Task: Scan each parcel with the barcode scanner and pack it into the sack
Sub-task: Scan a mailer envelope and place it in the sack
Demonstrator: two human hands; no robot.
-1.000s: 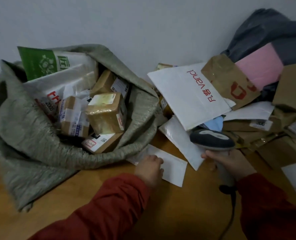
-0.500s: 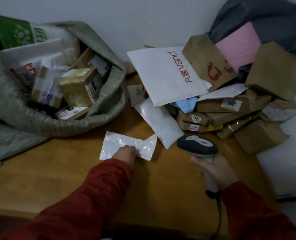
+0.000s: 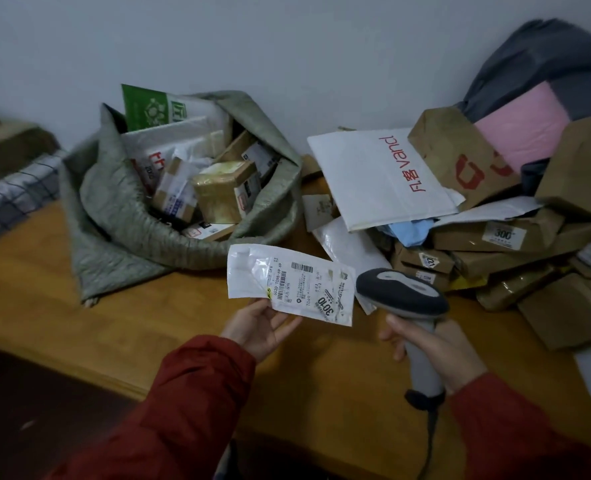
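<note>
My left hand [image 3: 261, 329] holds a small flat white parcel [image 3: 289, 282] by its lower edge, lifted off the table with its printed barcode label facing up. My right hand [image 3: 436, 351] grips the grey handle of the barcode scanner [image 3: 403, 295], whose dark head sits just right of the parcel. The grey-green woven sack [image 3: 114, 209] lies open behind on the left, with several boxes and bags inside. A heap of unscanned parcels [image 3: 495, 237] fills the right side, topped by a large white mailer [image 3: 373, 178] with red lettering.
The wooden table [image 3: 79, 306] has a front edge at the lower left. A checked cloth [image 3: 7, 199] lies far left. The scanner's cable [image 3: 429, 441] hangs down toward me. A grey garment [image 3: 546, 64] and a pink bag [image 3: 519, 126] top the heap by the wall.
My left hand picked the white parcel up off the table and turned it label side up. The scanner in my right hand stayed beside it; the view pulled back.
</note>
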